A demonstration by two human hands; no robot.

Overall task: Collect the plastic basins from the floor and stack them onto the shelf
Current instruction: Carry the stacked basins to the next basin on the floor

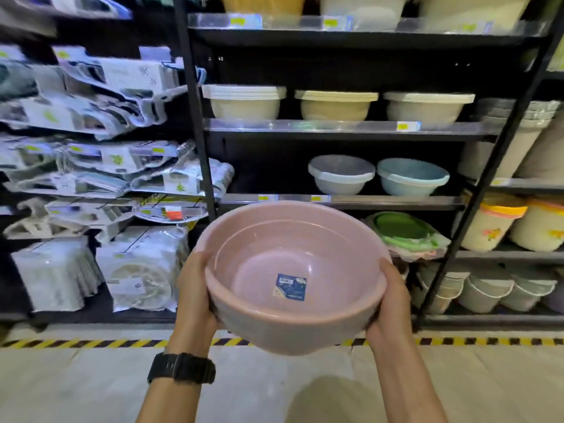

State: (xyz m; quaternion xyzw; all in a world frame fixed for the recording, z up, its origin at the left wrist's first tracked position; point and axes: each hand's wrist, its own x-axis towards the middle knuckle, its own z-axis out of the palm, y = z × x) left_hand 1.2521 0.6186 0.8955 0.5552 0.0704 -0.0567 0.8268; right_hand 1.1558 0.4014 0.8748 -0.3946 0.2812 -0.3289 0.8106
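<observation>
Here, in the head view, both hands hold a pink basin (293,276) up in front of the shelf (341,203), off the floor and tipped so its open mouth faces the camera. There looks to be more than one basin nested together, since a second rim line shows inside, though I cannot be sure. A blue label (290,287) sits on the inner bottom. The left hand (195,297) wraps the left side with fingers curled under the rim; the right hand (389,300) does the same on the right side, fingers closed against the wall. A black watch (181,368) is on the left wrist.

On the shelf, a grey stack (341,174) and a blue stack (412,177) stand side by side at the right, with open space to their left, directly above the pink basin. That gap seems the likely place for it.

What could go wrong: the basin is tilted, so any nested inner basin might slide out as it is lifted. The far rim could also catch the shelf's front edge on the way in. Set too far right, it would knock the grey stack.
</observation>
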